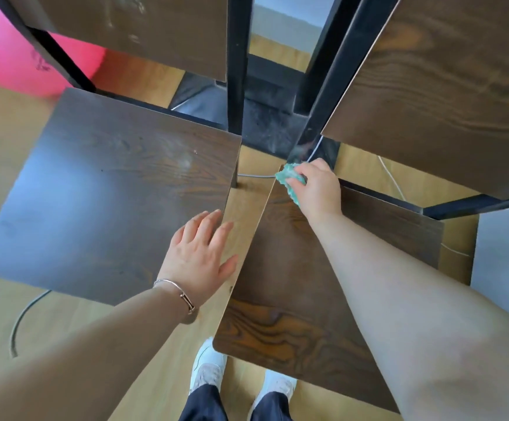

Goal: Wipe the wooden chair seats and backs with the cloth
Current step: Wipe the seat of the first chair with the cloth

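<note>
Now, your right hand (317, 189) had its fingers curled over the green cloth (289, 177), which was bunched under your fingertips at the far corner of the right seat (292, 284). Most of that seat lay behind the hand, toward your wrist. The best move, to my eye, was to flatten the cloth under your palm and draw long, overlapping strokes back along the grain. Bunched as it was, it would have cleaned only a narrow strip. Your left hand (200, 253) was wide, fingers spread, holding nothing, over the edge of the left seat (110, 189); I couldn't tell whether it pressed down. The right back (444, 86) stood just beyond your right knuckles.
</note>
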{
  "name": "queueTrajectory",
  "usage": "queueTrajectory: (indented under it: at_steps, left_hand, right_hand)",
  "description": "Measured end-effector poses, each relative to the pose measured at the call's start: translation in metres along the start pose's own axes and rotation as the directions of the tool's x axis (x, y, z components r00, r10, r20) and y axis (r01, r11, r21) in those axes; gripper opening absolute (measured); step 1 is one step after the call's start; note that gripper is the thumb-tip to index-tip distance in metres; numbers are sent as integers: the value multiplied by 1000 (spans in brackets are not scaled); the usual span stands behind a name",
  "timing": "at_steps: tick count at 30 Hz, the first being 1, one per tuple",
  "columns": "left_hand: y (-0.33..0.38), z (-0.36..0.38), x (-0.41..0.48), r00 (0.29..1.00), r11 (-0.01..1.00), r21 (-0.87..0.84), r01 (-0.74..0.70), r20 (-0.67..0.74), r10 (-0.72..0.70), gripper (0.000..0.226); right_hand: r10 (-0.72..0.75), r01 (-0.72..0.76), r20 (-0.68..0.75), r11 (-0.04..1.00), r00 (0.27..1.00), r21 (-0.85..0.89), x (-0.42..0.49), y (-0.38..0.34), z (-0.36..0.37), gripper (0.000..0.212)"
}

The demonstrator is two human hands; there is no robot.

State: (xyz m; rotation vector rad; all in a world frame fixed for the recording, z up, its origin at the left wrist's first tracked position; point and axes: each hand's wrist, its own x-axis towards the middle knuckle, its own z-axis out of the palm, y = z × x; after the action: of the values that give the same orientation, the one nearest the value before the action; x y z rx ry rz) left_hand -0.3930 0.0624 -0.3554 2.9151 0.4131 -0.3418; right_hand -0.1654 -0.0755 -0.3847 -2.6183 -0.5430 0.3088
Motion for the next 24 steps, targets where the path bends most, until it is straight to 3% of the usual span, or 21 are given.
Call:
queueTrajectory:
  at_steps: [8,11,15,24]
  left_hand:
    - [-12,6,-12,999,997,-65,35,-7,-35,60]
    - [-9,3,-22,999,996,-78,42,6,-42,60]
    - [-3,-2,-32,999,996,-84,38,15,-37,61]
    - [4,10,-90,999,997,-78,-8,50,12,62]
  right_hand:
    - [-100,94,123,994,987,48,-26,-5,3,35]
    - [-151,133,207,986,967,98,-69,-12,11,31]
    - [-299,281,217,953,929,112,-133,-14,24,30]
    - [-385,347,274,921,881,178,-268,-14,49,28]
